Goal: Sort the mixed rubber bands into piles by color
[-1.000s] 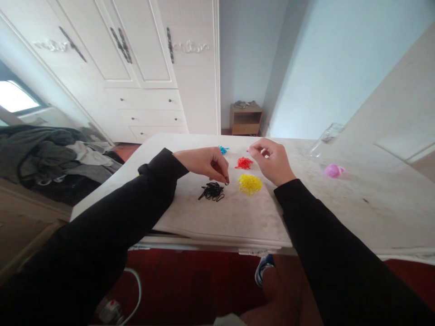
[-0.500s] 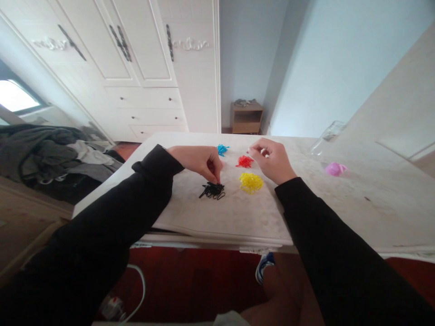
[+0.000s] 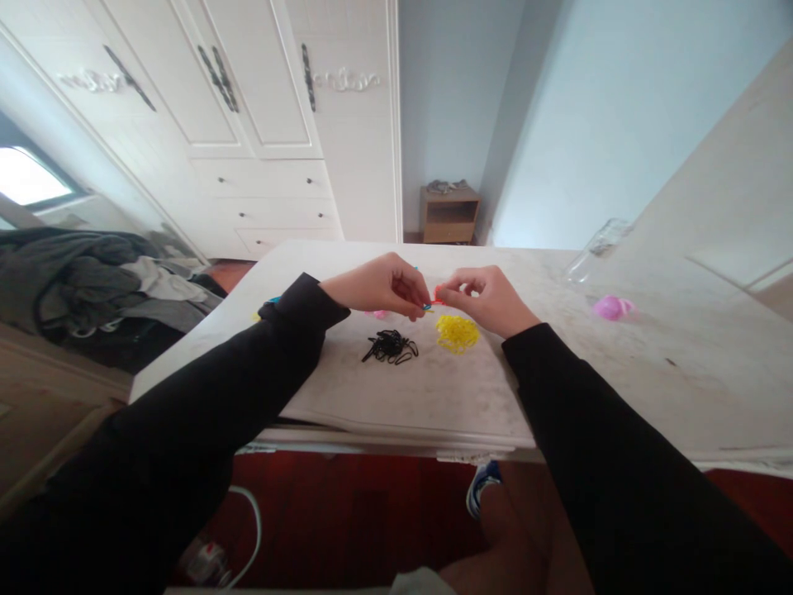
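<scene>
My left hand (image 3: 396, 287) is closed in a pinch over the middle of the table, with small blue and yellow bits of rubber band (image 3: 427, 307) at its fingertips. Facing it, my right hand (image 3: 483, 299) pinches at a red rubber band (image 3: 437, 298); its fingers cover most of the red pile. Just below the right fingers lies a heap of yellow rubber bands (image 3: 457, 334). A loose pile of black rubber bands (image 3: 390, 347) sits under my left hand, apart from it. Some pink bands (image 3: 377, 314) show beneath the left palm, and the blue pile is mostly hidden behind it.
On the white table (image 3: 421, 401), a pink pouch-like item (image 3: 612, 307) and a clear glass container (image 3: 598, 252) stand to the right. Blue bits (image 3: 273, 302) peek out by my left sleeve. Dark clothes (image 3: 105, 285) are heaped left of the table.
My left hand has left the black pile and moved right and up to meet the right hand. My right fingers have come down and left onto the red bands.
</scene>
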Tool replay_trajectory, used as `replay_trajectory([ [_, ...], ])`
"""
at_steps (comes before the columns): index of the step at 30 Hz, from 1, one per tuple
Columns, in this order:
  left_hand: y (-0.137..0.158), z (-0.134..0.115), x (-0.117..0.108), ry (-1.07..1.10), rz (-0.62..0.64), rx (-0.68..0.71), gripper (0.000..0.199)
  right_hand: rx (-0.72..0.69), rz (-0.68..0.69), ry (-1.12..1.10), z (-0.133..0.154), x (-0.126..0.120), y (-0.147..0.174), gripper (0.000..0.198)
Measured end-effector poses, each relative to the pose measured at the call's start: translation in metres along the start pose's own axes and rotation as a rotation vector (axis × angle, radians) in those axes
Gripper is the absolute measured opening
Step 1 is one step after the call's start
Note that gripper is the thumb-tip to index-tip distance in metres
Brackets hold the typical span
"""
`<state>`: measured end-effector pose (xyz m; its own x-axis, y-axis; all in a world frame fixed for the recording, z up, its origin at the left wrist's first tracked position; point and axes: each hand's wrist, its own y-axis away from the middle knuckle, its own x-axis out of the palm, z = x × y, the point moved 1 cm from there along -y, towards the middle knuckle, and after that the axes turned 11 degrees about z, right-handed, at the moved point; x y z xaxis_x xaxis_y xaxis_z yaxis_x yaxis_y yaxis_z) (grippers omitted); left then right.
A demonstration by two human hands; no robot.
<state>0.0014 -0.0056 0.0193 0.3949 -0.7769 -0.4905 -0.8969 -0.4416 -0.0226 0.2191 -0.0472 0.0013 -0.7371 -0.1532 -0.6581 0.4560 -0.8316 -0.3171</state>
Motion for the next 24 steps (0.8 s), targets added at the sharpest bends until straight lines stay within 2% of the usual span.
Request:
replay_trajectory([
  [3, -0.005, 0.003, 0.004, 0.027, -0.084, 0.025, 0.021, 0.007, 0.069, -0.042, 0.001, 0.002, 0.001, 0.03],
  [6, -0.007, 0.006, 0.006, 0.045, -0.144, 0.026, 0.027, 0.017, 0.074, -0.043, 0.0, 0.003, 0.001, 0.023],
  [9, -0.008, 0.007, 0.007, 0.043, -0.161, 0.014, 0.03, 0.031, 0.068, -0.05, -0.002, 0.003, -0.001, 0.016],
  [15, -0.007, 0.007, 0.004, 0.029, -0.191, 0.042, 0.021, 0.037, 0.031, -0.041, -0.001, 0.001, -0.002, 0.012],
  [19, -0.008, 0.011, -0.005, 0.003, -0.343, 0.04, 0.017, 0.041, -0.042, -0.027, -0.001, -0.001, -0.002, 0.01],
  [24, -0.009, 0.022, -0.017, 0.104, -0.581, 0.037, 0.01, 0.063, -0.083, -0.002, -0.001, -0.003, -0.003, 0.008],
])
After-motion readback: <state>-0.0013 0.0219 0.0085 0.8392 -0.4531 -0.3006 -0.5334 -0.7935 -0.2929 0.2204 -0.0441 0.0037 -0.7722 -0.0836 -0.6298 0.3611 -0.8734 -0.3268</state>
